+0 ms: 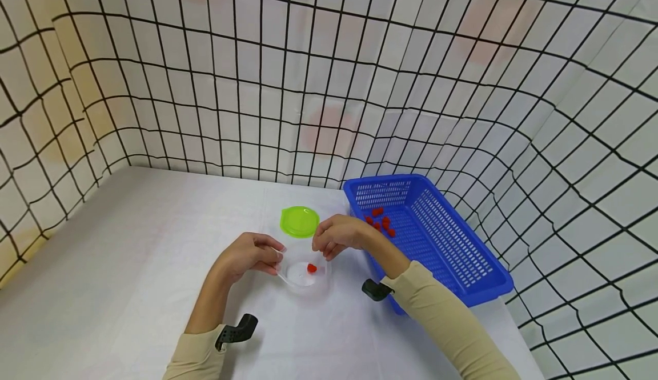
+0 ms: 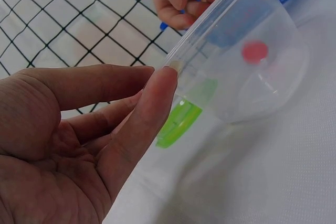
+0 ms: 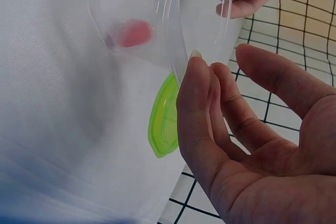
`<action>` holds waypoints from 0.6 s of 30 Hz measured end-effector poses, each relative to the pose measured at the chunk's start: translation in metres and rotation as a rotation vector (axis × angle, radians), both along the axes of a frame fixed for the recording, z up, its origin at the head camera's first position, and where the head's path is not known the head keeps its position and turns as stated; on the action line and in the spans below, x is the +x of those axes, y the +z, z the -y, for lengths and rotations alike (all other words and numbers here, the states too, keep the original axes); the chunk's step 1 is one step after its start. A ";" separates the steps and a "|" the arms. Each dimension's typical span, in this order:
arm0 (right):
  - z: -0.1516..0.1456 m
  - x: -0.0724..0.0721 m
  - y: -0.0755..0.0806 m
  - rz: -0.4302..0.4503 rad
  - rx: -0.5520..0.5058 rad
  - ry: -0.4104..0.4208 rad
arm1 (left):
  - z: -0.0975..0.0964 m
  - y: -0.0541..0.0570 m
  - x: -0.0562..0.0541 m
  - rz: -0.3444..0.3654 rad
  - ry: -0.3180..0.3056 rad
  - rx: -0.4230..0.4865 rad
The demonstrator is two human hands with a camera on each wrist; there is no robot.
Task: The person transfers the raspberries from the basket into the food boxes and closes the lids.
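A small clear plastic tub point(image 1: 295, 283) stands on the white cloth, with one small red piece point(image 1: 312, 268) inside it. My left hand point(image 1: 252, 254) pinches the tub's rim on the left between thumb and fingertips. Over the far right of the rim is my right hand point(image 1: 341, 233), fingers loosely bent. In the right wrist view, the fingertips point(image 3: 195, 69) lie against or very near the rim, thumb apart, and nothing shows between them. A bright green lid point(image 1: 300, 222) lies flat just beyond the tub. What kind of thing the red piece is, I cannot tell.
To the right stands a blue plastic basket point(image 1: 429, 228) with several small red pieces point(image 1: 386, 222) in it, partly behind my right forearm. A black wire mesh point(image 1: 257, 106) backed by white cloth encloses the table point(image 1: 128, 266) at the back and both sides.
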State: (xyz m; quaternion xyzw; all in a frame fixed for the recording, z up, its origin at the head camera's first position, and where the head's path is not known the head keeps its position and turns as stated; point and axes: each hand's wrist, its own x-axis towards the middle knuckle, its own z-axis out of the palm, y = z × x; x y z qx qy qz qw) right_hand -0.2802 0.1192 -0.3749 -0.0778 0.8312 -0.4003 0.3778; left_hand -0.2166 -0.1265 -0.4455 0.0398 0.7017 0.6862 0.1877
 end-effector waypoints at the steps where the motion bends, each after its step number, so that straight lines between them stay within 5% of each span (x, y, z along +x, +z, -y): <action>1: 0.000 0.000 0.000 0.001 0.002 -0.003 | 0.000 0.000 0.000 0.001 0.000 0.001; 18: 0.000 -0.001 0.000 0.000 0.004 0.001 | 0.000 0.000 -0.001 0.005 -0.001 -0.008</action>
